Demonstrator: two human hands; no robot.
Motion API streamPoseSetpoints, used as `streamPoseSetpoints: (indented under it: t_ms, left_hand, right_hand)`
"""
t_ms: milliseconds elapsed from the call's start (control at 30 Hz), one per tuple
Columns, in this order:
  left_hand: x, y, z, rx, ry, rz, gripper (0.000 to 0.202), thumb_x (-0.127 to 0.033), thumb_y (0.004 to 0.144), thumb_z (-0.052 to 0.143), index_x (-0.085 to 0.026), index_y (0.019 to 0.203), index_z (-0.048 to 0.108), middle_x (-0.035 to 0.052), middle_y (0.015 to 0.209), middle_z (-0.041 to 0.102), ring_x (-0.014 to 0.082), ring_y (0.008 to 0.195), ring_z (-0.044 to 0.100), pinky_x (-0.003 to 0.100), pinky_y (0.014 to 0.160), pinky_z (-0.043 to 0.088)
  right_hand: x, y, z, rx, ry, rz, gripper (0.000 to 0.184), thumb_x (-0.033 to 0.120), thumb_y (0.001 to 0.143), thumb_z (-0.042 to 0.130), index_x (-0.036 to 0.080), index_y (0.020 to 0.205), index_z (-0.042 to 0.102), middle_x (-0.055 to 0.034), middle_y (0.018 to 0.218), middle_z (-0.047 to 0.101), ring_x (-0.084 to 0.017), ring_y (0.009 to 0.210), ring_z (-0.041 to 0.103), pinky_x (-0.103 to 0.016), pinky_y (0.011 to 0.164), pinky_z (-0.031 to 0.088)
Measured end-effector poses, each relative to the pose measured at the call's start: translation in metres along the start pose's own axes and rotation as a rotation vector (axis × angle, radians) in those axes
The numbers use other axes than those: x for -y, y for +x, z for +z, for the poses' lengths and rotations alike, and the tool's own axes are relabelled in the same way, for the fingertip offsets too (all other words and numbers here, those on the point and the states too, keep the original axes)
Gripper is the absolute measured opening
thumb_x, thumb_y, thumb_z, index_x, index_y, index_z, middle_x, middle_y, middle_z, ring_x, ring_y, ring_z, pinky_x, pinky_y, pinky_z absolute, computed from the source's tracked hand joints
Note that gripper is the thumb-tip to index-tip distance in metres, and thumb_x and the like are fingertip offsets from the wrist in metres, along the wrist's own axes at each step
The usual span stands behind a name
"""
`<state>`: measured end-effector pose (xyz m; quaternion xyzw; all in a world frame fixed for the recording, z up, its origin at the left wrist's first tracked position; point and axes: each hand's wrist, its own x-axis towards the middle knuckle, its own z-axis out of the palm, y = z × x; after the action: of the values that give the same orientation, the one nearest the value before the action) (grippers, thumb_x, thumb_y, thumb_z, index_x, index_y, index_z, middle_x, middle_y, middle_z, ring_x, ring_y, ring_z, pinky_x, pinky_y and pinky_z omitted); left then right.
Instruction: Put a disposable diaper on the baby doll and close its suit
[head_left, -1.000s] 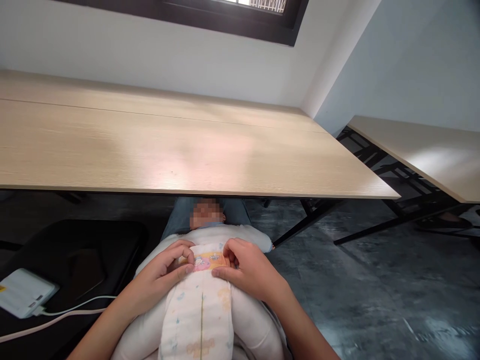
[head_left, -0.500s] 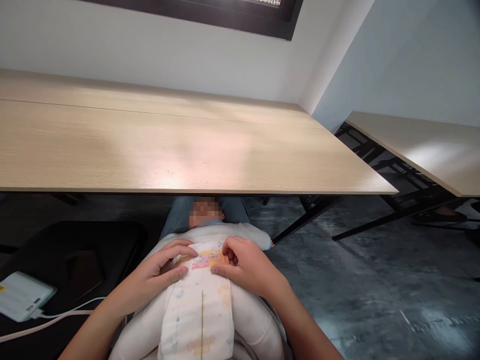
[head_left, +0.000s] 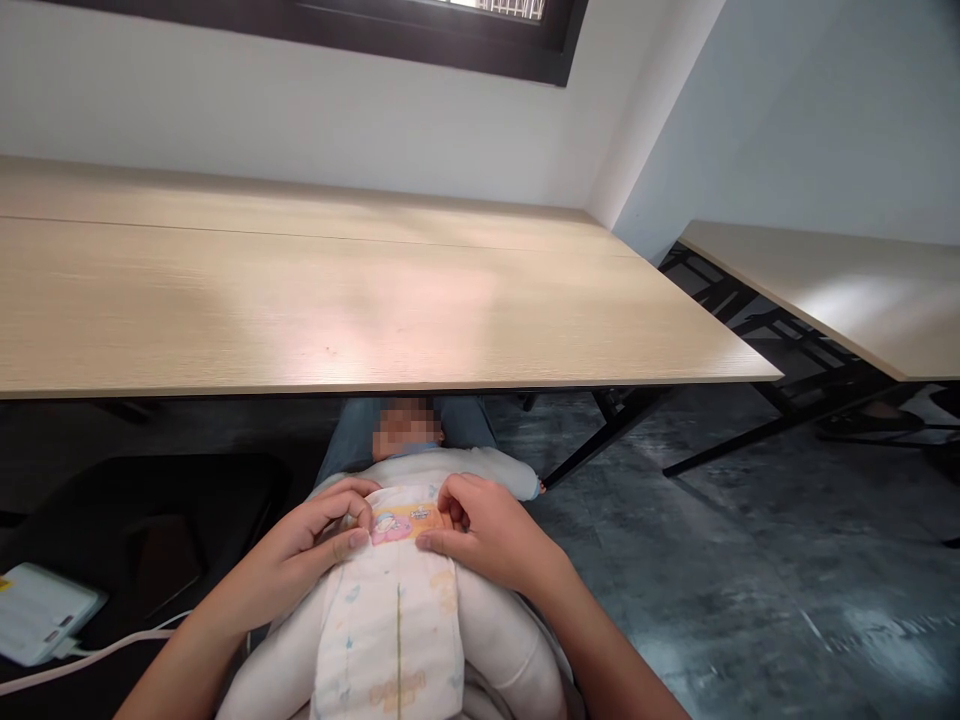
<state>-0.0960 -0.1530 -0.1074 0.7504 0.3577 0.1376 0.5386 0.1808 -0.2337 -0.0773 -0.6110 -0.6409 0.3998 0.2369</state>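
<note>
A white diaper (head_left: pixel 390 620) with a yellow centre line and a pink and orange printed waistband lies lengthwise over the front of a small figure in white clothes (head_left: pixel 517 640). That figure lies on its back across my lap, its head toward the table; whether it is a baby or a doll I cannot tell. My left hand (head_left: pixel 319 530) has its thumb and bent fingers closed on the left edge of the waistband. At the right edge, my right hand (head_left: pixel 484 530) pinches the band between thumb and curled fingers. Fingertips are partly hidden in the folds.
A light wooden table (head_left: pixel 375 300) stands just beyond the figure's head, its front edge over my knees. On the left, a black chair (head_left: pixel 225 490) holds a white power bank (head_left: pixel 49 610) with a cable. Another table (head_left: pixel 840 290) is at the right.
My left hand's fingers have curled in closer to the diaper's waistband edge. The right hand keeps its grip. The view has shifted slightly.
</note>
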Motion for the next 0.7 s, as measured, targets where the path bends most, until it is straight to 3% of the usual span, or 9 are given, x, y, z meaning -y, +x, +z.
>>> streamPoseSetpoints:
  t_ms: [233,367,433,533,633,700]
  left_hand:
    - [0.010,-0.005,-0.002,-0.002,-0.251,-0.022,0.033,-0.050,0.104,0.062,-0.021,0.087,0.064,0.0089,0.146,0.061,0.0326,0.134,0.054,0.038,0.104,0.046]
    - [0.018,-0.014,-0.009,-0.069,-0.419,-0.022,0.032,-0.047,0.104,0.063,-0.020,0.088,0.062,0.0084,0.155,0.057,0.0343,0.144,0.048,0.040,0.112,0.044]
    - [0.024,-0.018,-0.014,-0.112,-0.492,-0.001,0.029,-0.046,0.103,0.065,-0.021,0.090,0.063,0.0080,0.142,0.066,0.0333,0.144,0.049,0.039,0.113,0.044]
    - [0.033,-0.023,-0.023,-0.099,-0.537,0.025,0.028,-0.046,0.104,0.064,-0.022,0.089,0.061,0.0023,0.091,0.069,0.0239,0.103,0.067,0.036,0.104,0.049]
    - [0.039,-0.026,-0.027,-0.038,-0.433,-0.060,0.033,-0.049,0.108,0.057,-0.023,0.088,0.058,-0.0053,0.064,0.054,0.0128,0.059,0.048,0.031,0.085,0.052]
    - [0.039,-0.026,-0.028,0.049,-0.305,-0.177,0.034,-0.053,0.109,0.055,-0.023,0.093,0.060,-0.0061,0.064,0.050,0.0115,0.055,0.039,0.024,0.065,0.045]
  right_hand:
    - [-0.003,0.001,0.000,0.004,0.023,-0.003,0.031,0.040,0.086,0.086,0.019,0.088,0.064,0.0020,0.085,0.064,-0.015,0.080,0.054,-0.028,0.067,0.035]
    - [-0.005,0.001,0.001,0.001,0.027,-0.003,0.030,0.040,0.087,0.086,0.019,0.089,0.064,0.0018,0.085,0.064,-0.015,0.079,0.055,-0.028,0.067,0.036]
    - [-0.005,0.000,0.002,0.001,0.028,-0.007,0.030,0.041,0.087,0.086,0.020,0.089,0.064,0.0015,0.086,0.064,-0.015,0.080,0.055,-0.028,0.067,0.037]
    - [-0.005,0.000,0.002,0.000,0.027,-0.006,0.028,0.039,0.088,0.085,0.020,0.089,0.065,0.0012,0.086,0.064,-0.015,0.079,0.056,-0.028,0.067,0.038]
    - [-0.004,0.000,0.002,-0.005,0.029,-0.004,0.027,0.038,0.088,0.086,0.020,0.088,0.065,0.0013,0.085,0.064,-0.015,0.078,0.056,-0.028,0.067,0.038]
    - [-0.004,0.001,0.002,-0.004,0.027,-0.003,0.029,0.040,0.087,0.086,0.020,0.088,0.065,0.0013,0.085,0.064,-0.015,0.078,0.056,-0.028,0.067,0.039]
